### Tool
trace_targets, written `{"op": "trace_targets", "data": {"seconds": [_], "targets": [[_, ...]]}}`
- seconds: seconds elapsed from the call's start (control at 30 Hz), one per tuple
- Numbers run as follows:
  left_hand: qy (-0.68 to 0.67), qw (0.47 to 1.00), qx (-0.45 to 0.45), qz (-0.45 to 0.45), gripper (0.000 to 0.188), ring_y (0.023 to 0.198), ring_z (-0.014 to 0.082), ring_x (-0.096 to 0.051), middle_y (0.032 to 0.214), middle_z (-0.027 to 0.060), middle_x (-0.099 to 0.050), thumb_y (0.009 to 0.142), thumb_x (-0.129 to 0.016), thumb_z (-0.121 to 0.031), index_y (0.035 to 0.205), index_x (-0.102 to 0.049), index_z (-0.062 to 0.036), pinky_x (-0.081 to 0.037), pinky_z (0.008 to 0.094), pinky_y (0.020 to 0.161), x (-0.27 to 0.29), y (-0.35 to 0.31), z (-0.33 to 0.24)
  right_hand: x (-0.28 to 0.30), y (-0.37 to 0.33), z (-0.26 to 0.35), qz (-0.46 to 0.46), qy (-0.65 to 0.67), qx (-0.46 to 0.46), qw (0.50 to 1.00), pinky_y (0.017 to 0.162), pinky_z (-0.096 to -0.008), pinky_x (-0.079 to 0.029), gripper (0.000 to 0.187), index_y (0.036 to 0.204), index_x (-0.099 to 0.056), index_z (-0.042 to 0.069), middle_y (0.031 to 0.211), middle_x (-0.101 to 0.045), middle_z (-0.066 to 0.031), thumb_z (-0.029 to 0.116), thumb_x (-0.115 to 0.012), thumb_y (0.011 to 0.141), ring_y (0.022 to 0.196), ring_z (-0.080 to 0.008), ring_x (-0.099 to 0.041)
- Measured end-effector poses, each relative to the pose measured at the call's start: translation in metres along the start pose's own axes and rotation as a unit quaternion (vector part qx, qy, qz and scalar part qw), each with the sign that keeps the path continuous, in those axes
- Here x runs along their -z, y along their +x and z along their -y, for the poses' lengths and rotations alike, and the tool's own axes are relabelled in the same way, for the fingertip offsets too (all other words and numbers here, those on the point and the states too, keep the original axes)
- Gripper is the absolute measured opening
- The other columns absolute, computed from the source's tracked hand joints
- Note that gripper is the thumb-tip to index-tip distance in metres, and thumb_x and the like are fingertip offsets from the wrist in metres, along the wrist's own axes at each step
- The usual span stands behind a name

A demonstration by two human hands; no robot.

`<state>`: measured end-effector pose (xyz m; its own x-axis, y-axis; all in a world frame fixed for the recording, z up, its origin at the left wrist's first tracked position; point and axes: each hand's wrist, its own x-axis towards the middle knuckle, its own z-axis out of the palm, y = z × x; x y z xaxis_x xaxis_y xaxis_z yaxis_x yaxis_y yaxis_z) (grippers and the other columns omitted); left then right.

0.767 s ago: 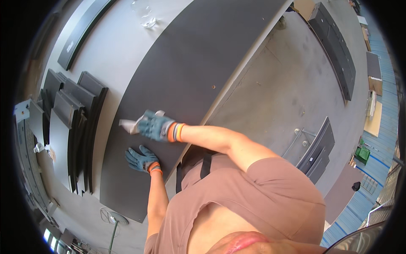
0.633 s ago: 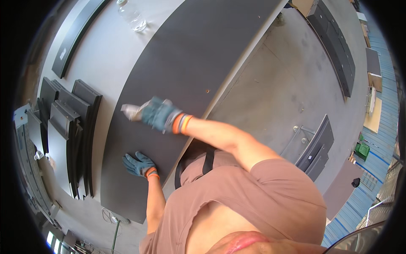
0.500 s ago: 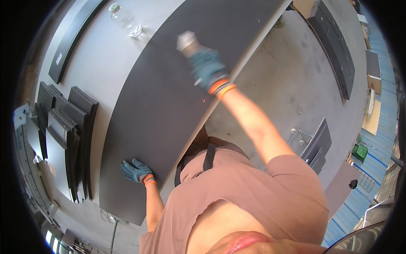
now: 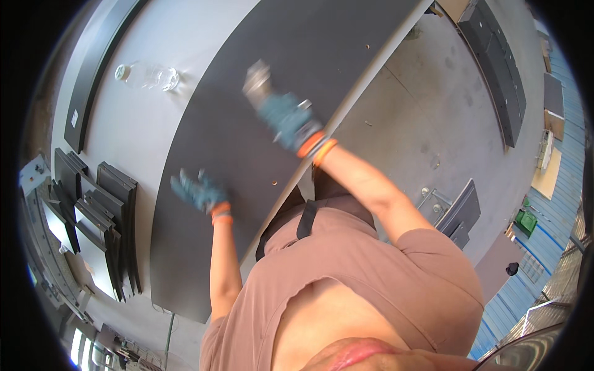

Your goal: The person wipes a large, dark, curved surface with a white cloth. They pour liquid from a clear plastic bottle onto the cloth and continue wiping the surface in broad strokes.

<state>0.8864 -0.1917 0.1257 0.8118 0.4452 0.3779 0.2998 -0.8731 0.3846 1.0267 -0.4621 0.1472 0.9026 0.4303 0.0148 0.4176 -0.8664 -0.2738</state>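
My right hand, in a blue-green glove with an orange cuff, is closed on a pale wad that looks like a crumpled rag, blurred by motion. It is over the long dark grey panel, towards its far part. My left hand, gloved alike, is over the near part of the same panel with fingers spread and nothing in them. Its fingers are blurred, and I cannot tell whether they touch the surface. A clear plastic bottle with a pale cap lies on its side on the light table, beyond the panel's left edge.
Stacks of dark panels stand at the left, near a long dark strip. More dark panels lie at the far right. Across the concrete floor, a panel rests on a metal frame. A green bin stands farther right.
My left hand has moved forward along the panel. My right hand still holds the wad over the panel, slightly farther along. The bottle lies at a different angle, and the whole view has shifted.
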Motion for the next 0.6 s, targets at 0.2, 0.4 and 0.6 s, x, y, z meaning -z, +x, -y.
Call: {"op": "trace_targets", "data": {"seconds": [0.2,0.4,0.6], "targets": [[-0.116,0.988,0.099,0.037,0.053,0.150,0.0397,-0.038,0.159,0.0253,-0.041,0.104,-0.059,-0.038,0.143,-0.058,-0.0032,-0.030,0.0513,0.123,-0.110,0.079,-0.163,0.011,0.005,-0.045,-0.023,-0.003,0.087,0.996,0.111,-0.0507,-0.040,0.052,0.140,-0.056,0.011,0.143,-0.057,-0.0105,0.022,-0.064,0.089,0.132,-0.0292,-0.054],[0.074,0.996,0.053,-0.020,0.054,0.143,0.0389,-0.048,0.151,0.0209,-0.055,0.102,-0.061,-0.045,0.137,-0.063,-0.0041,-0.028,0.0567,0.122,-0.154,0.075,-0.170,0.057,0.056,-0.323,-0.151,0.184,-0.262,0.935,0.083,-0.0432,-0.054,0.021,0.118,-0.064,0.009,0.106,-0.065,-0.0117,0.018,-0.055,0.101,0.097,-0.0276,-0.065],[0.143,0.988,0.066,0.007,0.052,0.141,0.0377,-0.050,0.148,0.0187,-0.058,0.101,-0.061,-0.042,0.137,-0.062,-0.0039,-0.032,0.0548,0.120,-0.145,0.075,-0.171,0.097,0.145,-0.324,-0.296,0.134,-0.072,0.943,0.096,-0.0414,-0.057,0.036,0.131,-0.064,0.001,0.126,-0.068,-0.0179,0.005,-0.054,0.096,0.111,-0.0360,-0.068]]}}
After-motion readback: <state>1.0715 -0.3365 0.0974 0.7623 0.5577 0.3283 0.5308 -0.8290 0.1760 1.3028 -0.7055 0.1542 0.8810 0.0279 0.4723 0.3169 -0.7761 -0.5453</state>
